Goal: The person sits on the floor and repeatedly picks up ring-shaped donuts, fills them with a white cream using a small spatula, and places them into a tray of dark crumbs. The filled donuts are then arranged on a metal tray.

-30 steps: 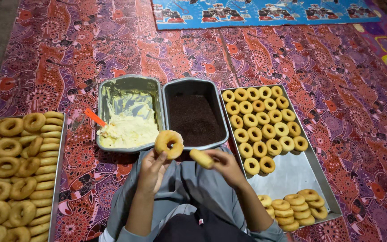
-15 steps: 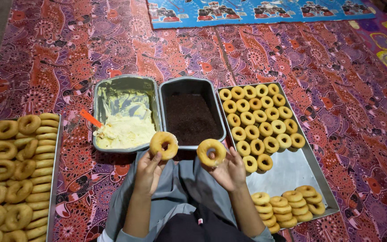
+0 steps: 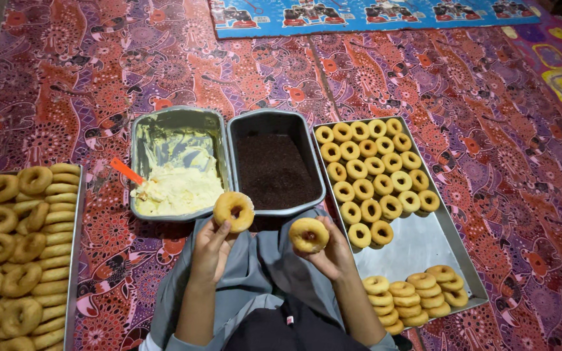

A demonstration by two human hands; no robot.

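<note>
Lap: grey cloth garment (image 3: pixel 255 279) of the seated person, nearest the camera, both forearms rising from it.
Left hand: left hand (image 3: pixel 211 250) raised over the lap, grip clamped on a golden-brown ring doughnut (image 3: pixel 233 211), fingers at its lower edge, the ring standing upright over the near rim of the cream tin.
Right hand: right hand (image 3: pixel 332 252) just right of the left one, grip clamped on a second golden ring doughnut (image 3: pixel 309 234), held from below and behind, face tilted toward the camera.
Gap: the two held doughnuts are apart, lap between them.
Near left: metal tray stacked with plain ring doughnuts (image 3: pixel 73 260), overlapping in rows, partly cut off by the frame edge.
Near right: flat rectangular steel tray (image 3: pixel 424 244); a small stack of doughnuts (image 3: pixel 417 296) at its near end, bare metal in the middle.
Middle: rectangular tin of pale yellow cream (image 3: pixel 177 162) with an orange-handled spreader (image 3: pixel 127 171) lying in it; touching its right side, a dark rectangular tin of dark brown sprinkles (image 3: pixel 274 169).
Far right of tins: neat rows of ring doughnuts (image 3: pixel 375 175) filling the far half of the steel tray.
Floor: red and purple patterned cloth (image 3: pixel 99 65) under everything.
Far: blue printed mat (image 3: pixel 359 13) along the far edge.
</note>
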